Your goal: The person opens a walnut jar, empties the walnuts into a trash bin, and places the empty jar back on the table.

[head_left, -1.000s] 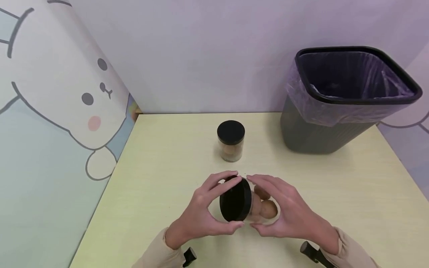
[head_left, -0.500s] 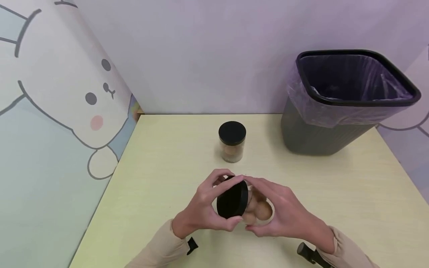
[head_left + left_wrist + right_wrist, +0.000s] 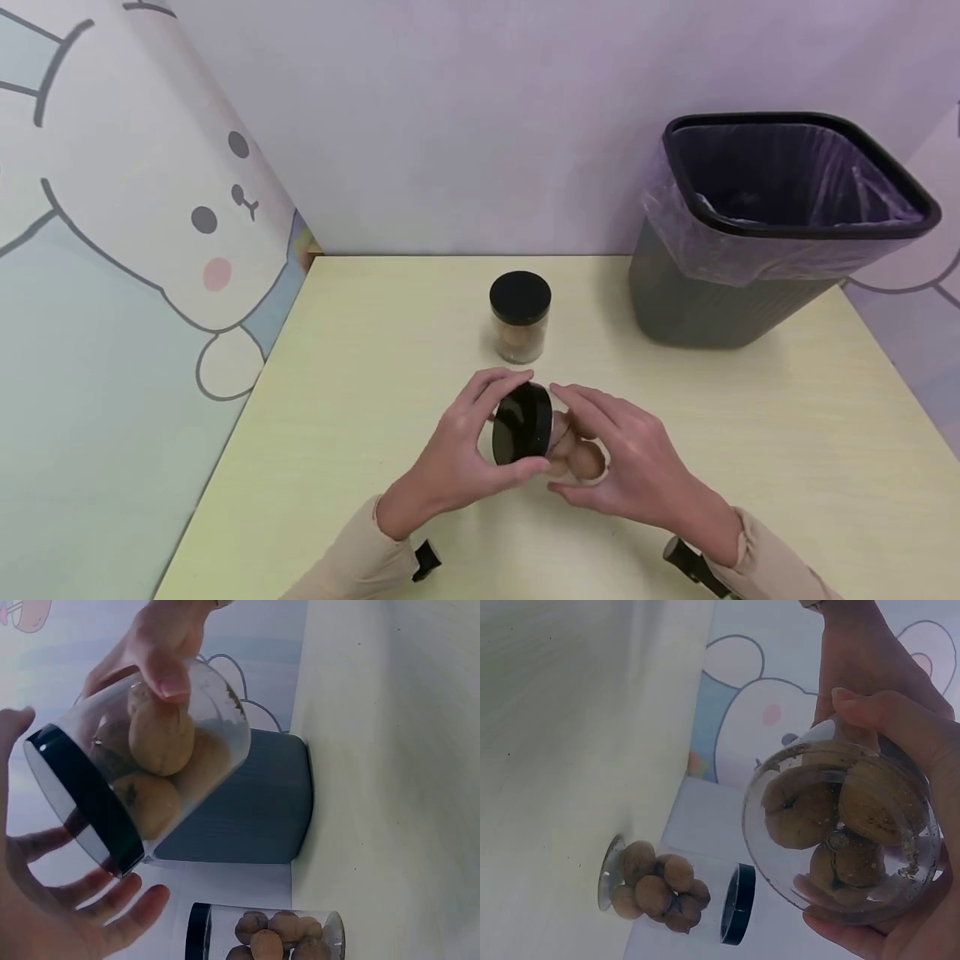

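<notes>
A clear jar [image 3: 238, 724] with a black lid [image 3: 521, 425] is held tilted above the table, its lid end toward the left. Walnuts [image 3: 802, 814] are visible through its wall and base. My left hand [image 3: 467, 454] grips the lid, thumb below and fingers over the top. My right hand [image 3: 637, 462] holds the jar's body from the other side, thumb underneath. In the left wrist view the lid sits on the jar's mouth. A second jar [image 3: 519, 343], also black-lidded and holding several walnuts, stands upright just beyond my hands.
A grey bin [image 3: 708, 300] with a black rim and a translucent liner stands at the back right of the pale table [image 3: 360, 358]. Behind the table rises a plain wall [image 3: 450, 125]. A cartoon-printed wall [image 3: 105, 350] runs along the left.
The held jar and both hands have shifted slightly up and away from me. The lid's face has turned a little more to the side. The standing jar and bin stay put.
</notes>
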### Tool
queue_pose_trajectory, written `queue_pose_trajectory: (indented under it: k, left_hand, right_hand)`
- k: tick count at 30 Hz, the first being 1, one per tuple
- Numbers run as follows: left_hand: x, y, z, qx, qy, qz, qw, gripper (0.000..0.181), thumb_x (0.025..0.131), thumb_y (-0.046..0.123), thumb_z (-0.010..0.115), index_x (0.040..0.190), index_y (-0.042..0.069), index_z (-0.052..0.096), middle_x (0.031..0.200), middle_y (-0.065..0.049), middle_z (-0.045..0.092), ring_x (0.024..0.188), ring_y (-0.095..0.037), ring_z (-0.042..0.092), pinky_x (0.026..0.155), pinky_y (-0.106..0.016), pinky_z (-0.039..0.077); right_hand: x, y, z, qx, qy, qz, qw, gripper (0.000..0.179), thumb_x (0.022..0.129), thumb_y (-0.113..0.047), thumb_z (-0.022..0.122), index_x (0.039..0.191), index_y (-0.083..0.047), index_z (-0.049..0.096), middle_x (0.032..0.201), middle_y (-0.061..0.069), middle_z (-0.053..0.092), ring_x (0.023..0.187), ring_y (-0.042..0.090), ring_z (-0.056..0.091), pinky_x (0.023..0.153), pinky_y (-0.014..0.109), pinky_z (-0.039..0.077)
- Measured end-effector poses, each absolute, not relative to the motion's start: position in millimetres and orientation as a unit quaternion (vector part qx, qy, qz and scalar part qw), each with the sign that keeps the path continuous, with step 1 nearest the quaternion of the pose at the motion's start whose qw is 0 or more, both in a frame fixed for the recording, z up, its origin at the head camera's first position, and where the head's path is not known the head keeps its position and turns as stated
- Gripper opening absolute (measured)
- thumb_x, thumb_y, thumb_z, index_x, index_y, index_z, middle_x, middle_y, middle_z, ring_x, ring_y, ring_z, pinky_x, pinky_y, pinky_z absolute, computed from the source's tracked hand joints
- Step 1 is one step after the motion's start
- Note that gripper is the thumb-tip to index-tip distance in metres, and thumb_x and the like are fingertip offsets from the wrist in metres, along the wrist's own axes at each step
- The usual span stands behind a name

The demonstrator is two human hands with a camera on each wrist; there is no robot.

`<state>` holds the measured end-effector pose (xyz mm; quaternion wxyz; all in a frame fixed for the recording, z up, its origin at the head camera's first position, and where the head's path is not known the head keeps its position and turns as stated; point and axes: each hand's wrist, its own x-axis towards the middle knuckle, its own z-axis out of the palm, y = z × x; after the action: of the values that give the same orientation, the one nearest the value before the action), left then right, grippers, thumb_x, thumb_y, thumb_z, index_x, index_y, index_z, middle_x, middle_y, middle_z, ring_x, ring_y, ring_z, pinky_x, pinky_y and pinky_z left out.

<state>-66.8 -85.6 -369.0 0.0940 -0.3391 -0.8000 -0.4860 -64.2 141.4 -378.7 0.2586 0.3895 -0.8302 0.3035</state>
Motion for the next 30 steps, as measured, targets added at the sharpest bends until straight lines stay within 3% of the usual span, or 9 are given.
queue_pose_trajectory:
  k: [3, 6, 12, 18, 30]
  left_hand:
    - [-66.5, -92.1, -359.8, -0.382, -0.782, -0.488, 0.066, 0.073, 0.078, 0.035, 0.075, 0.14, 0.017, 0.042, 0.142, -0.004, 0.035, 0.125, -0.022, 0.042, 0.096, -0.039, 0.043]
    - [-68.1, -98.3, -351.5, -0.435, -0.762, -0.475, 0.065, 0.072, 0.074, 0.021, 0.078, 0.137, 0.014, 0.044, 0.146, -0.009, 0.031, 0.132, -0.026, 0.035, 0.102, -0.042, 0.036]
    - [-70.8, -105.5, -345.0, -0.491, -0.75, -0.44, 0.052, 0.069, 0.07, 0.011, 0.078, 0.132, 0.015, 0.048, 0.147, -0.012, 0.029, 0.135, -0.028, 0.03, 0.103, -0.043, 0.035]
    - [-72.3, -103.8, -348.4, -0.522, -0.739, -0.419, 0.07, 0.068, 0.07, 0.008, 0.076, 0.131, 0.014, 0.049, 0.145, -0.015, 0.031, 0.135, -0.031, 0.028, 0.104, -0.042, 0.035]
    - [-73.4, -103.2, -354.5, -0.516, -0.742, -0.42, 0.081, 0.07, 0.068, 0.011, 0.079, 0.131, 0.015, 0.05, 0.141, -0.013, 0.036, 0.13, -0.027, 0.034, 0.1, -0.038, 0.039]
  right_hand:
    - [-65.7, 143.4, -379.3, 0.395, -0.823, 0.311, 0.264, 0.098, 0.049, -0.044, 0.089, 0.13, -0.002, 0.055, 0.12, 0.007, 0.061, 0.096, 0.022, 0.064, 0.072, 0.038, 0.052]
    - [-66.0, 144.6, -379.5, 0.396, -0.822, 0.317, 0.258, 0.097, 0.049, -0.044, 0.09, 0.13, -0.003, 0.054, 0.119, 0.008, 0.061, 0.097, 0.022, 0.064, 0.073, 0.039, 0.052]
    - [-66.0, 144.7, -378.5, 0.398, -0.824, 0.32, 0.245, 0.097, 0.049, -0.043, 0.09, 0.131, -0.003, 0.054, 0.12, 0.006, 0.061, 0.098, 0.021, 0.063, 0.076, 0.036, 0.052]
    - [-66.2, 145.9, -376.4, 0.405, -0.824, 0.319, 0.236, 0.097, 0.05, -0.043, 0.09, 0.131, -0.003, 0.054, 0.122, 0.005, 0.059, 0.1, 0.02, 0.062, 0.079, 0.034, 0.051]
    - [-65.1, 148.1, -378.0, 0.411, -0.823, 0.318, 0.229, 0.1, 0.047, -0.041, 0.092, 0.132, -0.003, 0.053, 0.123, 0.004, 0.059, 0.095, 0.016, 0.062, 0.08, 0.031, 0.049]
